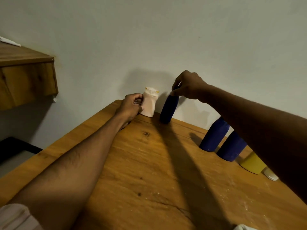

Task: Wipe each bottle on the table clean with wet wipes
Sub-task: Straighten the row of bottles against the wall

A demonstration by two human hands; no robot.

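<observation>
A pale pink wipes pack (149, 103) stands at the table's far edge by the wall, a white wipe poking from its top. My left hand (131, 106) grips its left side. Just right of it stands a dark blue bottle (168, 109). My right hand (187, 85) pinches the top of this bottle from above. Two more blue bottles (214, 135) (231, 146) stand further right, partly hidden behind my right forearm. A yellow bottle (252, 163) and a small white object (270, 175) sit beyond them, mostly covered by that arm.
The wooden table (149, 180) shows white specks and long arm shadows. A wooden shelf (26, 77) juts from the wall at upper left. A dark object (15, 148) lies below the table's left edge. Something white (244, 227) peeks in at the bottom right.
</observation>
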